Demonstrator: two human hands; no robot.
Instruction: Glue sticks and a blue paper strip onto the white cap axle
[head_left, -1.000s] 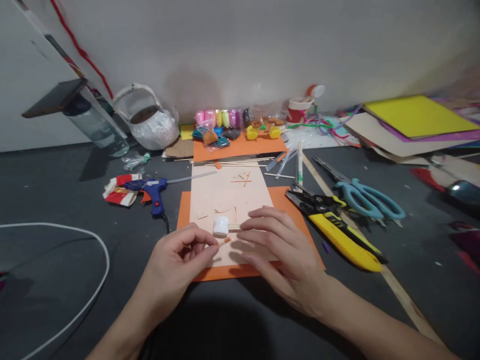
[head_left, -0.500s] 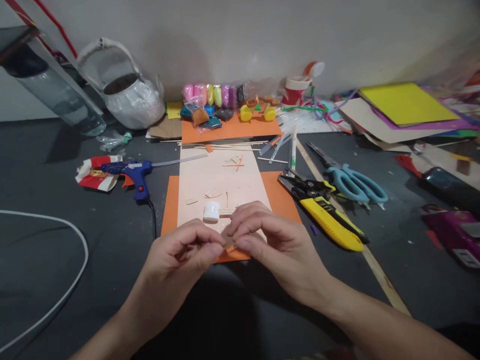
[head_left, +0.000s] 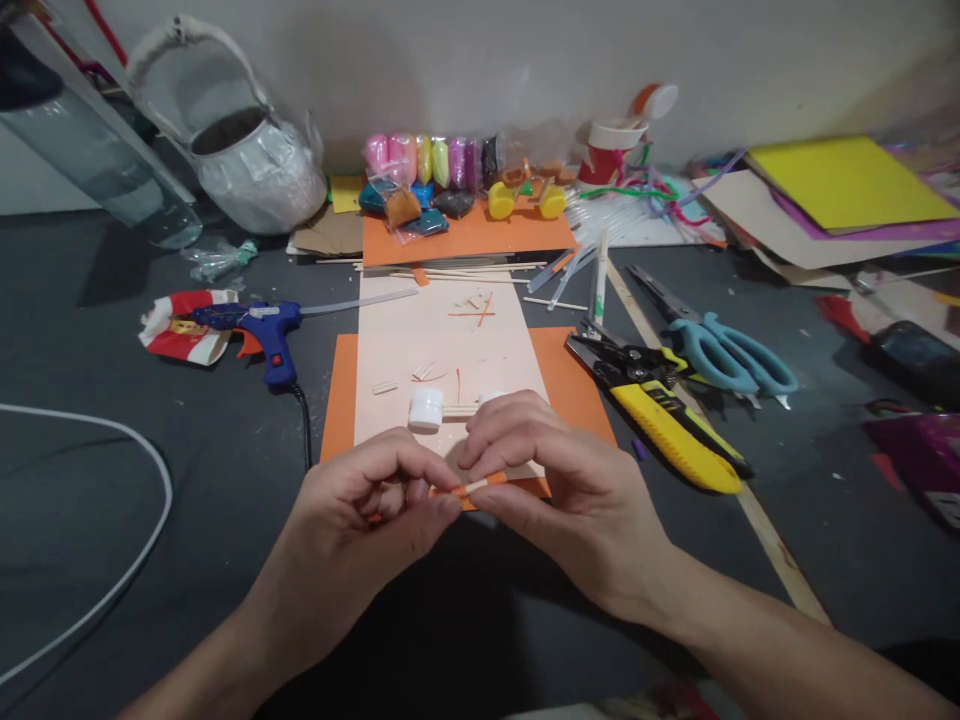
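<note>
At the upper left of the frame we see a silver pot [head_left: 259, 185] with a hooped handle; its mouth shows a dark brown inside, and we cannot tell whether anything lies in it. Left of it, cut by the frame's edge, a clear bottle [head_left: 97, 160] with a dark cap leans in our view. Clear plastic packets at the upper middle hold lumps of coloured clay [head_left: 431, 160], among them pink, yellow, purple and black. At the upper right we make out a red and white cup [head_left: 604, 155], with fuzzy coloured wires [head_left: 645, 195] just beside it; its contents are too small to tell.

At the lower middle, our left hand [head_left: 352, 510] has thumb and forefinger together, the grip clamped on one end of a small pale stick [head_left: 471, 488] with orange ends. Our right hand [head_left: 592, 510] pinches the other end, its grip likewise closed on the stick, so the thing spans the narrow gap between both sets of fingertips. Its pale middle shows between them, above the near edge of an orange sheet [head_left: 581, 385] on the counter [head_left: 210, 480]. Just beyond the fingers, a white cylinder [head_left: 426, 411] rests on a pale sheet [head_left: 409, 325], touching thin sticks [head_left: 459, 411].
</note>
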